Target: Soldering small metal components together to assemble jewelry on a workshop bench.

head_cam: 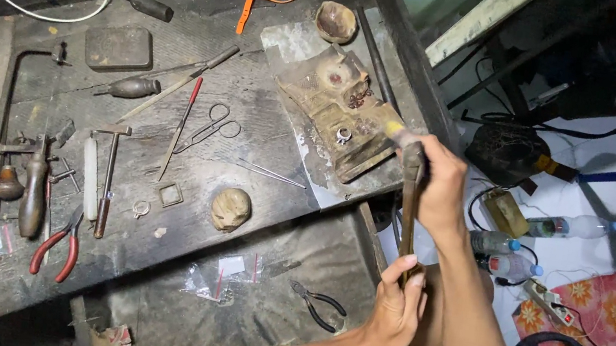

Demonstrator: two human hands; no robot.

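Both hands were wrapped around a long dark tapered rod (409, 202), looked like a ring mandrel, held nearly upright off the right edge of the worktop (263, 151). The right hand (441, 184) was clenched around the upper part, the left hand (395, 307) gripping the lower end. Something yellowish sat near the top of the rod, maybe a ring or just the tip, hard to tell at that angle.

It read as solid metal, so stiff, fairly heavy for its size and a bit slick; two spread grips made sense. Just beside it on the worktop sat a grimy wooden block (336, 109) with a small ring (342, 134) on it. Red-handled pliers (56, 249) and a small hammer (108, 178) lay well apart to the left.
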